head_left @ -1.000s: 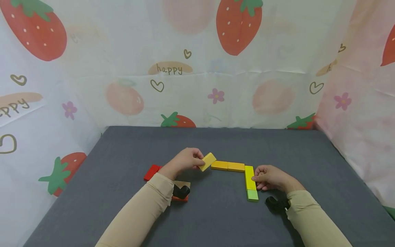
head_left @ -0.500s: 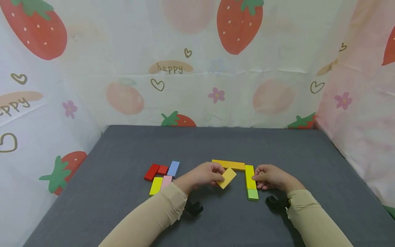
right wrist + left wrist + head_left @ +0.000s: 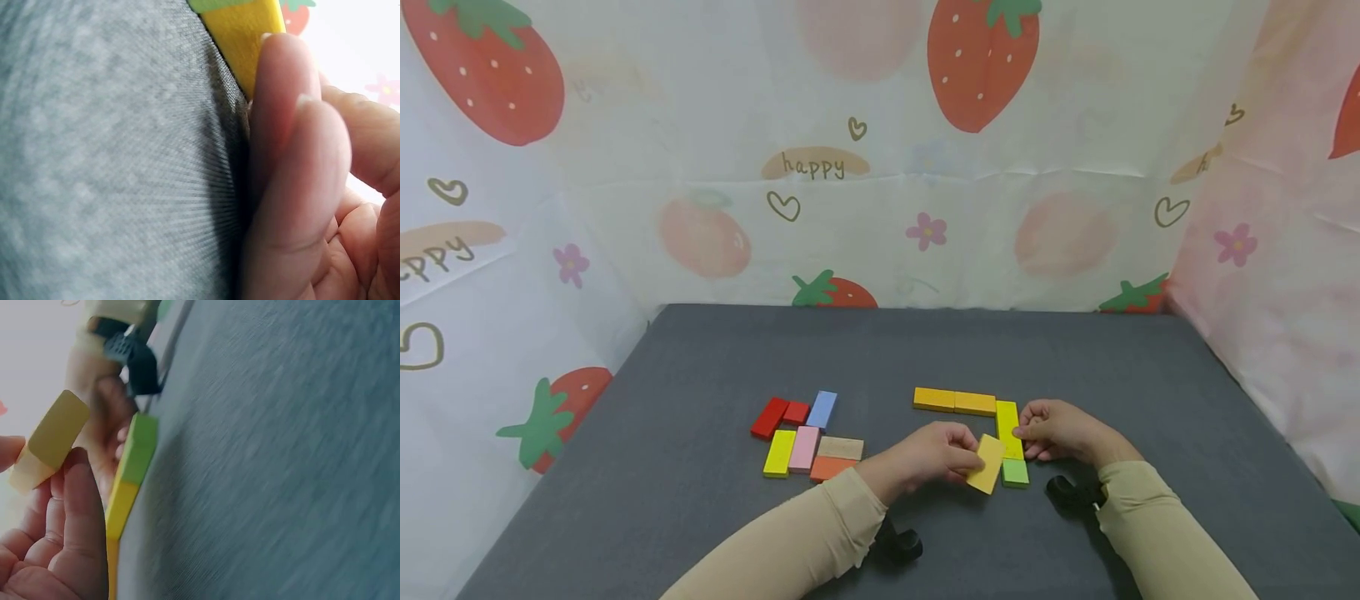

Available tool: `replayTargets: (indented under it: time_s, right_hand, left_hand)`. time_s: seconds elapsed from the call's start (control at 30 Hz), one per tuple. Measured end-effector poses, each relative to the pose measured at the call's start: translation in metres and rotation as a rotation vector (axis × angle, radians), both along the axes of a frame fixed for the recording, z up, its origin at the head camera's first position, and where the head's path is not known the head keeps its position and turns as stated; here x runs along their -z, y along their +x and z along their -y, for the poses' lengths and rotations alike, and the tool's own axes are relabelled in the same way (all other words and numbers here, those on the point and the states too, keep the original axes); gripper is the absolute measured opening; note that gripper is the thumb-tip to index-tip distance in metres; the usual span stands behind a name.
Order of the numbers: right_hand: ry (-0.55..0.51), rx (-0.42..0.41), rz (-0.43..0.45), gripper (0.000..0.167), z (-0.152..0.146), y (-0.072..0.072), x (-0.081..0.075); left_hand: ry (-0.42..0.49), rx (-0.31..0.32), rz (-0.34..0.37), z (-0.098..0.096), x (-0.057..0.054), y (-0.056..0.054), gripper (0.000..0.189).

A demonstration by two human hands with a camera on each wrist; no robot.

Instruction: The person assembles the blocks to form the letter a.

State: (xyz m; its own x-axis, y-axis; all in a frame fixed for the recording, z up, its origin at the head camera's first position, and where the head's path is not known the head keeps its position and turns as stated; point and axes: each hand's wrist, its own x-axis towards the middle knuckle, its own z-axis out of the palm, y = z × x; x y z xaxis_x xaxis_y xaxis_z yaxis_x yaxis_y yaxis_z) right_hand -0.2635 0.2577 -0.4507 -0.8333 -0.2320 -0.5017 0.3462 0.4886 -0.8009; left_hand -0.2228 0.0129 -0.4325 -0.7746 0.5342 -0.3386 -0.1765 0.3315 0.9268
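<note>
Head view shows the left hand [image 3: 936, 454] farther right and nearer than half a second ago, with the pale yellow block [image 3: 987, 464] pinched between thumb and fingers, tilted and raised just left of the bright yellow block [image 3: 1009, 425] and green block [image 3: 1016, 474]. It looks plain, flat and rectangular. The right hand [image 3: 1060, 429] remains, bent fingers touching the bright yellow block's right side; whether they grip it, I cannot tell.
</note>
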Motion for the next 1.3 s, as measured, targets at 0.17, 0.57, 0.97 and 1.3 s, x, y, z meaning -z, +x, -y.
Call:
replayTargets:
  time_s: [0.17,0.57,0.97,1.3]
  right_hand:
    - [-0.003,-0.006,-0.002,0.018,0.000,0.000,-0.001]
    - [0.015,0.001,-0.025,0.021,0.000,0.001,0.000]
    - [-0.008,-0.023,-0.036,0.023,-0.002,0.002,0.001]
    - [-0.017,-0.034,-0.048,0.022,-0.002,0.002,0.001]
  left_hand:
    - [0.025,0.001,0.069,-0.009,0.006,0.009,0.010]
    - [0.013,0.045,0.186,-0.024,0.016,0.020,0.008]
    - [-0.075,0.049,0.188,-0.030,0.018,0.026,0.014]
    - [-0.098,0.063,0.188,-0.031,0.014,0.031,0.016]
